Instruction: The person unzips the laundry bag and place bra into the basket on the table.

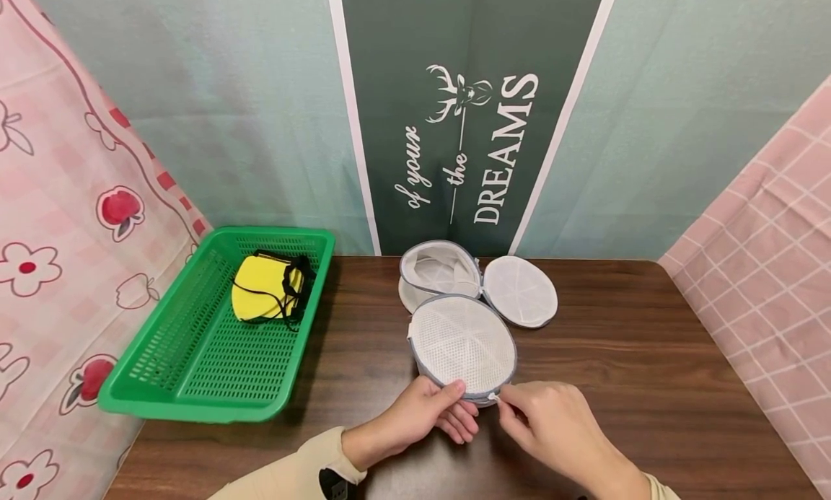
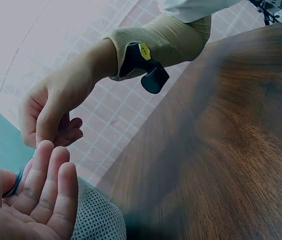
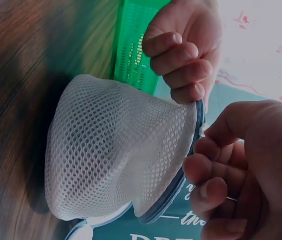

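Note:
A white mesh bag [image 1: 462,345] with a grey-blue zipped rim stands near the middle of the table, its round lid lying over the top. My left hand [image 1: 425,413] grips the front rim, thumb on top and fingers beneath. At the front of that rim my right hand [image 1: 558,428] pinches the small white zipper pull [image 1: 493,397]. In the right wrist view the bag's mesh side [image 3: 101,150] bulges below the rim, with the left hand [image 3: 188,55] at its edge.
Behind stands a second mesh bag [image 1: 438,265], open, its round lid [image 1: 521,291] laid out to the right. A green basket [image 1: 234,413] at the left holds a yellow item [image 1: 260,287] with black cords. Printed cloths hang around the wooden table [image 1: 617,327].

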The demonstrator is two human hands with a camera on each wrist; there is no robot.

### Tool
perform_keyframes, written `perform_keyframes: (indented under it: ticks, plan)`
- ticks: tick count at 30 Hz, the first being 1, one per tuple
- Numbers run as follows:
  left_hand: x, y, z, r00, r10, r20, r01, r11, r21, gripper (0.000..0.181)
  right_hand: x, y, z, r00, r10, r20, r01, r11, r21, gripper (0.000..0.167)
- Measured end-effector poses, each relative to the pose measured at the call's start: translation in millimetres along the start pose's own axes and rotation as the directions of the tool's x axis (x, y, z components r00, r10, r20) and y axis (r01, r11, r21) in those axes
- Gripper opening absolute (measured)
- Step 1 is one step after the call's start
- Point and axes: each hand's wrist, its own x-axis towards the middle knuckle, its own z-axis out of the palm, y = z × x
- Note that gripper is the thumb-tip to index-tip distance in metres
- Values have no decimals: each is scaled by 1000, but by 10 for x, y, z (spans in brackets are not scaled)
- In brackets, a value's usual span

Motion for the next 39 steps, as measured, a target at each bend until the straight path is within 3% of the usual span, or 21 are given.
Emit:
perform_keyframes:
  ticks: [39]
  plan:
    - [-25, 9, -21, 1000, -1, -22, 1, 1000, -11, 47, -12, 300, 12, 985, 141, -100, -155, 977, -149, 33]
